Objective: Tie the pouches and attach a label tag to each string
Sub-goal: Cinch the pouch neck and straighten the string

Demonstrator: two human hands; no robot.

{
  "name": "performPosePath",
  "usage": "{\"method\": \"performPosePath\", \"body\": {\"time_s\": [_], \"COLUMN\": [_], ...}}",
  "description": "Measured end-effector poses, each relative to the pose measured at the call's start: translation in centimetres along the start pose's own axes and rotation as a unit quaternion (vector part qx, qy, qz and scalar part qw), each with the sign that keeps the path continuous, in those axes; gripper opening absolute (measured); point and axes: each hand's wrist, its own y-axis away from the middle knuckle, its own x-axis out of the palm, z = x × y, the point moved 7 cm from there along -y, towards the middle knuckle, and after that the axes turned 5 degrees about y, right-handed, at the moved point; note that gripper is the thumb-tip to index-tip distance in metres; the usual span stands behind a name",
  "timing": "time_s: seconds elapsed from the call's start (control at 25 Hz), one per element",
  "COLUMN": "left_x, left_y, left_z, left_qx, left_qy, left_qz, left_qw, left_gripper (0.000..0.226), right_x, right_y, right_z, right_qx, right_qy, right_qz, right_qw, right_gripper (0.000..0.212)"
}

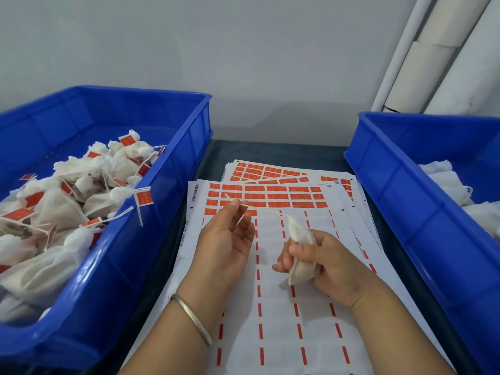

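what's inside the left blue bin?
The left blue bin holds a heap of tied white pouches, many with red label tags on their strings. The heap covers most of the bin floor; what lies beneath can't be seen.

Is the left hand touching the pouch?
Apart. The head view shows the left hand pinching only the string, with bare label sheet visible between it and the pouch, which the right hand grips.
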Motion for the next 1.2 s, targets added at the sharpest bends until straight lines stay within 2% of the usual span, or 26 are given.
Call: {"method": "performPosePath", "body": {"time_s": [0.16,0.24,0.28,0.32,0.4,0.52,0.6,0.64,0.72,0.76,0.88,0.92,1.0,1.08,1.16,1.2], "left_x": [0.1,0.0,0.1,0.4,1.3,2.6,3.4,3.7,4.1,4.2,4.5,4.6,4.6,4.4,4.2,4.1], "left_y": [-0.1,-0.3,-0.3,-0.2,0.3,1.1,1.4,1.6,2.2,2.5,3.3,3.5,3.6,3.3,3.0,3.0], "left_z": [-0.1,-0.3,-0.5,-0.7,-0.7,0.0,0.8,1.2,1.5,1.5,1.3,1.2,1.2,1.2,1.2,1.3], "left_qx": [0.003,0.032,0.064,0.102,0.175,0.234,0.247,0.248,0.254,0.258,0.277,0.284,0.286,0.283,0.272,0.273], "left_qy": [0.004,-0.069,-0.151,-0.254,-0.439,-0.597,-0.658,-0.666,-0.653,-0.640,-0.598,-0.584,-0.562,-0.543,-0.538,-0.548], "left_qz": [-0.004,-0.014,-0.013,-0.005,0.022,0.074,0.127,0.154,0.191,0.205,0.239,0.249,0.259,0.252,0.235,0.226], "left_qw": [1.000,0.997,0.986,0.962,0.881,0.764,0.699,0.686,0.688,0.694,0.713,0.719,0.732,0.750,0.762,0.758], "left_gripper": [0.016,0.005,0.006,0.010,0.012,0.014,0.018,0.018,0.018,0.018,0.019,0.020,0.020,0.020,0.020,0.020], "right_x": [-0.8,-1.1,-1.3,-1.8,-2.9,-4.5,-5.0,-5.3,-5.4,-4.9,-2.6,-1.7,-0.1,0.8,1.1,1.1], "right_y": [0.0,-0.1,-0.2,-0.4,-0.6,-0.3,-0.2,-0.1,0.1,0.2,-0.1,-0.2,-0.2,0.0,0.0,0.0], "right_z": [0.2,0.2,0.2,-0.1,-0.7,-1.2,-1.6,-1.8,-1.2,-0.6,-0.2,-0.3,-0.2,0.2,0.4,0.3], "right_qx": [-0.003,-0.007,-0.009,-0.011,-0.008,0.002,0.018,0.027,0.030,0.019,-0.001,-0.002,-0.021,-0.046,-0.060,-0.063], "right_qy": [-0.159,-0.255,-0.298,-0.336,-0.394,-0.399,-0.304,-0.202,0.011,0.095,0.266,0.288,0.309,0.304,0.291,0.290], "right_qz": [-0.008,-0.008,-0.019,-0.039,-0.089,-0.162,-0.202,-0.230,-0.271,-0.266,-0.172,-0.126,-0.048,-0.004,0.012,0.012], "right_qw": [0.987,0.967,0.954,0.941,0.915,0.903,0.931,0.952,0.962,0.959,0.949,0.949,0.950,0.952,0.955,0.955], "right_gripper": [0.005,0.005,0.001,0.005,0.014,0.022,0.014,0.013,0.019,0.018,0.010,0.011,0.030,0.043,0.037,0.034]}}
